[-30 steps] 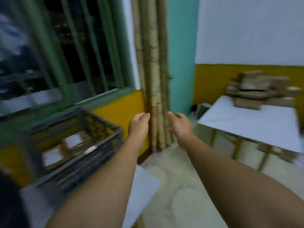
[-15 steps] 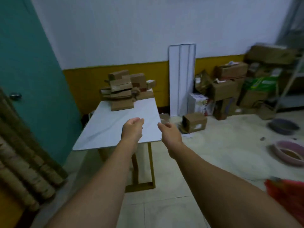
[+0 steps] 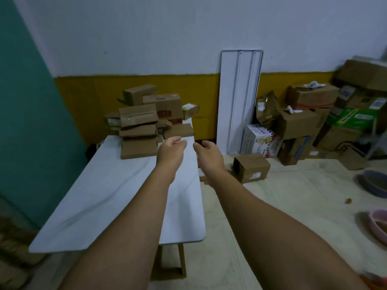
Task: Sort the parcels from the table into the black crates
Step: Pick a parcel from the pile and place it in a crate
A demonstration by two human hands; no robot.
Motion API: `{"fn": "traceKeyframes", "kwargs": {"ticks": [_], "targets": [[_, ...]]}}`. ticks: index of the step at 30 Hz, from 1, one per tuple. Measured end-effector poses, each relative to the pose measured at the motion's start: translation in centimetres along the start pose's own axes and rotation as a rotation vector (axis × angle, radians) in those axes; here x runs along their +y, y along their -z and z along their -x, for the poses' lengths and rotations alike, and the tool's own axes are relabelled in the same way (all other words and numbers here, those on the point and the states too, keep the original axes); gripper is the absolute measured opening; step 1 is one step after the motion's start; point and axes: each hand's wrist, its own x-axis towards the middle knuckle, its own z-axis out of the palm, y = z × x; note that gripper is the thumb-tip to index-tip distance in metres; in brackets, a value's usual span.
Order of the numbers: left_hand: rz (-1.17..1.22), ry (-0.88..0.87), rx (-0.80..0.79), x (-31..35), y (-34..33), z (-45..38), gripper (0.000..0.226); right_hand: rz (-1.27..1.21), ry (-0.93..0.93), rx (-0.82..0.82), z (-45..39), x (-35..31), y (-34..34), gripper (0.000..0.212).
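The cardboard parcels (image 3: 146, 120) heaped on the worktop (image 3: 109, 195) look light and stiff, best clasped by opposite edges; left hand (image 3: 170, 149) and right hand (image 3: 207, 152) each show a loose, empty grip.

1. The table (image 3: 109, 206) runs from the lower left of the frame up toward the centre.
2. The parcels (image 3: 146, 120) are heaped on its far end, against the back wall.
3. Both forearms reach up from the bottom edge; the left hand (image 3: 170, 151) is over the table's far right part, just below the heap.
4. The right hand (image 3: 208, 153) is just right of it, past the table's right edge.
5. A panel (image 3: 238, 101) leans on the wall right of the heap.
6. A single box (image 3: 251, 167) lies on the floor below the panel.
7. Stacked cartons (image 3: 314, 122) fill the right side.
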Motion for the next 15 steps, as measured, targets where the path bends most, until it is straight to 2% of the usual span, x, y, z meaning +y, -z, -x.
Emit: {"fn": "traceKeyframes", "kwargs": {"ticks": [6,10,15], "targets": [[-0.038,0.119,0.065,-2.1,-6.1,-9.6,0.035,0.094,-0.059,-0.139,-12.9,2.6,-0.5,0.054],[-0.021,0.166,0.201,-2.7,-10.6,-15.9,0.035,0.081,-0.108,-0.254,-21.9,4.3,-0.3,0.057],[0.017,0.235,0.297,-2.6,-15.0,-21.9,0.035,0.089,-0.153,-0.328,-30.4,4.5,0.5,0.055]]}}
